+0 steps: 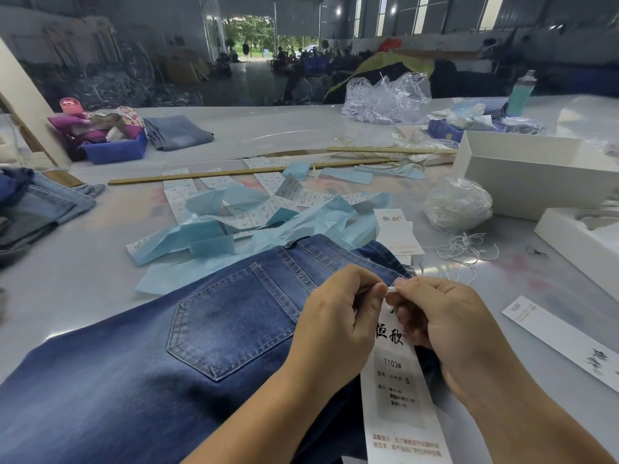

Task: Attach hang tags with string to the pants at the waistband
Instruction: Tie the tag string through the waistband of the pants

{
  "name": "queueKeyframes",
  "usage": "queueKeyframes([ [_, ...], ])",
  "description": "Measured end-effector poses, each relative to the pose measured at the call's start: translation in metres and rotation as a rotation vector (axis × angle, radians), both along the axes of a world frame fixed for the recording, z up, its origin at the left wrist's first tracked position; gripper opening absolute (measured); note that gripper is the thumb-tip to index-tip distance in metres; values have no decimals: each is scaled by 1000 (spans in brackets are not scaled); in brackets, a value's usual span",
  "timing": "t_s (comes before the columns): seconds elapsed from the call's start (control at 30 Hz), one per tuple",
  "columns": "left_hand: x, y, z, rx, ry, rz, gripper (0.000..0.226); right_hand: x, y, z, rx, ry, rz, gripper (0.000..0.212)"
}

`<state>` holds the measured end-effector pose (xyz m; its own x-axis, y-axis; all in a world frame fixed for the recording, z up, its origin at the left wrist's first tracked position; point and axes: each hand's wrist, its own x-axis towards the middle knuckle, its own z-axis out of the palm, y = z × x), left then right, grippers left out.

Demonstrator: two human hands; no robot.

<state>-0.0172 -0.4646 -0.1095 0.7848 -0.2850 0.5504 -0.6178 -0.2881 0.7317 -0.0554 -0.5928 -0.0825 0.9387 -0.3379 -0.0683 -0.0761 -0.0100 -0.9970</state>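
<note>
Dark blue jeans (207, 333) lie back side up on the table in front of me, waistband toward the far right. Over that waistband my left hand (338, 316) and my right hand (435, 316) meet fingertip to fingertip, both pinching a thin white string (390, 289). A long white hang tag (400, 393) with black printing hangs down between the two hands from its top hole. Where the string runs through the jeans is hidden by my fingers.
Blue tissue paper and strips of printed labels (254, 212) litter the table beyond the jeans. A bundle of white strings (457, 204) and loose strings lie at the right, beside more hang tags (398, 232), white boxes (522, 172) and a flat tag (562, 339). Folded jeans (40, 209) sit left.
</note>
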Motion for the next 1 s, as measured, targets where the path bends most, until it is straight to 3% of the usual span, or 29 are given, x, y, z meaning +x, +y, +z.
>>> queueKeyframes([
  [0.47,1,0,-6,-20,20,-48,18,1,1,-7,-21,-29,14,38],
  [0.67,11,5,1,-168,369,-260,8,-3,-3,-6,-16,-50,81,41],
  [0.8,18,9,2,-229,486,-349,21,-5,-2,-9,-40,-75,133,40],
  [1.0,10,1,-6,-42,372,-207,10,-9,-14,-13,-219,-29,125,38],
])
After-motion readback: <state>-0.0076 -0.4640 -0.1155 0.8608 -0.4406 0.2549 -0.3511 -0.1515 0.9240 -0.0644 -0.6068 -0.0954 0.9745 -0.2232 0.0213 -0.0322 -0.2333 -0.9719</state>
